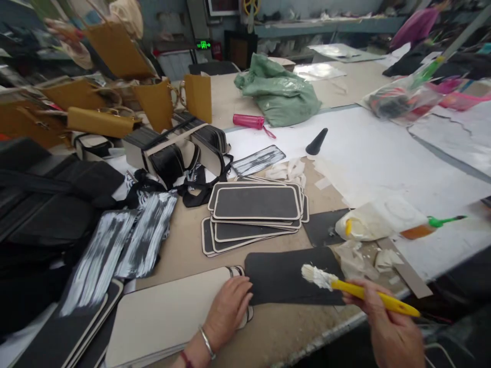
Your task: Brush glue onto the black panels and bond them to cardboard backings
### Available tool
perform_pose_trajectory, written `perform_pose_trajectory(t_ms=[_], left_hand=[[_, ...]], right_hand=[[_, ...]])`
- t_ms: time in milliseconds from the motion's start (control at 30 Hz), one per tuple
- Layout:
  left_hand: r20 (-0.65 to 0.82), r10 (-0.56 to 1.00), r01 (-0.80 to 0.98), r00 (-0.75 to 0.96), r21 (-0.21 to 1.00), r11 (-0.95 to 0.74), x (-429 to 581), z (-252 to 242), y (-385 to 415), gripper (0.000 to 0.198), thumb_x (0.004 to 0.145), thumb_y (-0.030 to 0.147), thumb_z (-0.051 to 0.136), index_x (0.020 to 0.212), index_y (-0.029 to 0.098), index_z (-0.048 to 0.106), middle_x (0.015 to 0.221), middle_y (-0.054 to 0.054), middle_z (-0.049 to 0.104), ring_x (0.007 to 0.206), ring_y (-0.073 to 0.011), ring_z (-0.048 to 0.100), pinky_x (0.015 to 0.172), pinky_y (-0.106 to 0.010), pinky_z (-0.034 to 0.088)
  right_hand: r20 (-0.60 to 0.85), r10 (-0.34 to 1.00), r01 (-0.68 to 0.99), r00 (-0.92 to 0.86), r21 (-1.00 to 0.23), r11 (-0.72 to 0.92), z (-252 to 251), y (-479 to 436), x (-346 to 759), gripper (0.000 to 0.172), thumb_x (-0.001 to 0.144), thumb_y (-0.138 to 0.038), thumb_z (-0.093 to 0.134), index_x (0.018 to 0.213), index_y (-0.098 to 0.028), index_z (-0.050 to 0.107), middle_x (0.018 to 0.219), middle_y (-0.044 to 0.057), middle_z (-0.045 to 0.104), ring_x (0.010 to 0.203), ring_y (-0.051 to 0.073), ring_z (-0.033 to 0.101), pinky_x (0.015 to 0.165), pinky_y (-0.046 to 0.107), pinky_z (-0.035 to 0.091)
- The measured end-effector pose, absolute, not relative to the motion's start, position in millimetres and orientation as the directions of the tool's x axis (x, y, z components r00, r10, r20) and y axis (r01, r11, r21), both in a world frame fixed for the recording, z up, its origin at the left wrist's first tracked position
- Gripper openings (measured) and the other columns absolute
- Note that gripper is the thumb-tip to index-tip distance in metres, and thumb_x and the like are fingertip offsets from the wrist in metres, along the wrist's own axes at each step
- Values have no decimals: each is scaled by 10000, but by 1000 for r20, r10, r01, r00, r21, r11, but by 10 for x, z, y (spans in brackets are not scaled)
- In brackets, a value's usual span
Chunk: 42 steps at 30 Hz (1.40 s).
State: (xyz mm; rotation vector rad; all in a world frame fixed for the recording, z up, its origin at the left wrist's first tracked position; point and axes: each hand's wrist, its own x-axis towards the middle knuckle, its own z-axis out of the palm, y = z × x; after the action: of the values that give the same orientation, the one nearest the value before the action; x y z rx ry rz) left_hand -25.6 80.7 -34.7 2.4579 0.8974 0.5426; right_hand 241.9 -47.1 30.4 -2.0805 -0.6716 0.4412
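Note:
My right hand (387, 322) is closed round the yellow handle of a paintbrush (368, 295). White paste coats its bristles, which are over a plain black panel (276, 278) lying on the table. My left hand (230, 306), with a silver bangle at the wrist, lies on the right end of a stack of beige panels (164, 312). Its fingers are flat and reach the black panel's left edge. Behind, black panels with beige rims (257, 203) are piled unevenly. To the left, black strips (148, 235) carry streaks of white paste.
A white plastic container (372, 222) and a bottle of amber liquid with a green top (422, 230) lie at the right. Farther back are a pink cylinder (248, 121), a green bag (282, 92) and a black cone (317, 142). Mustard handbags (99, 121) and another person's sleeve (414, 28) are beyond.

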Motion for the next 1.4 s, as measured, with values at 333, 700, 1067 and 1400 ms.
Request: perform_pose_trajectory(t_ms=[333,700,1067,1400], left_hand=[[121,628,550,769,376,-746,-245,-630,430,420,755,129,548,1166,212,518,1241,-79,548,1179,-241,467,946,-454,451],[345,550,511,760,204,-835,-242,-830,460,312,804,127,464,1083,213,575,1131,-64,621,1042,-220,571,827,-404,530],[464,461,479,756,87,-873,-248,-860,515,295,825,153,432,1056,229,597,1086,-49,645,991,-187,595,813,-333,515],[565,272,389,779,-95,-916,-281,-1063,663,295,773,132,458,970,254,641,972,-20,692,885,-158,636,732,-258,513]], right_hand=[[-223,750,-52,623,-968,-245,-75,162,1601,449,737,-576,541,868,-153,612,860,76,648,712,213,641,670,332,560],[-116,633,109,766,-946,-305,-356,44,2097,452,726,-582,519,869,-159,589,848,98,663,683,228,650,670,369,548],[83,478,349,874,-793,-500,-158,-270,2947,559,682,-675,444,858,-166,592,660,87,669,684,281,653,692,412,496],[255,418,441,872,-782,-441,455,-415,3265,459,761,-594,442,880,-173,585,691,69,660,673,233,647,675,341,501]])
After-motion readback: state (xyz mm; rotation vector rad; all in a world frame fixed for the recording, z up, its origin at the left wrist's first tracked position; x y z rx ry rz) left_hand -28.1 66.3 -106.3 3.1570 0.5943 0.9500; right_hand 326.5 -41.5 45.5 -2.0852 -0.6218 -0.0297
